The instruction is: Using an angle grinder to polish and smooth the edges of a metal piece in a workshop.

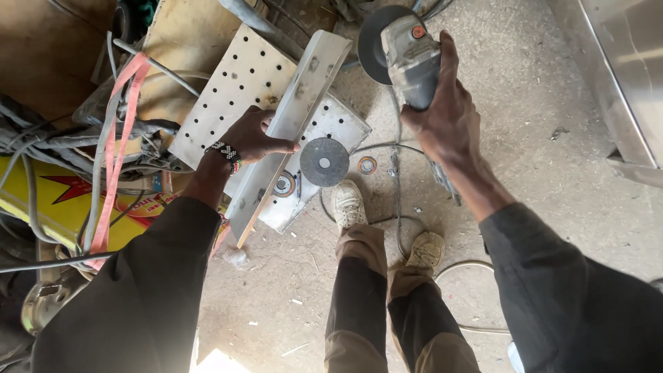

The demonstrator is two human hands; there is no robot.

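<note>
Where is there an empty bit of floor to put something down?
The bare floor right of the right hand, up to the metal cabinet, is free. So is the patch left of the legs. It is crowded by the left hand: perforated plate, loose disc, cables.

Daylight, even and fairly bright across the concrete floor (pixel 552 207). Shadows soft, short. Mild glare on the steel sheet (pixel 621 69) at upper right and a blown-out white patch at the bottom edge. Left side dimmer, cable pile in shade. Dark sleeves lose detail. Focus sharp at centre; wide-angle stretch at the edges. No motion blur.
</note>
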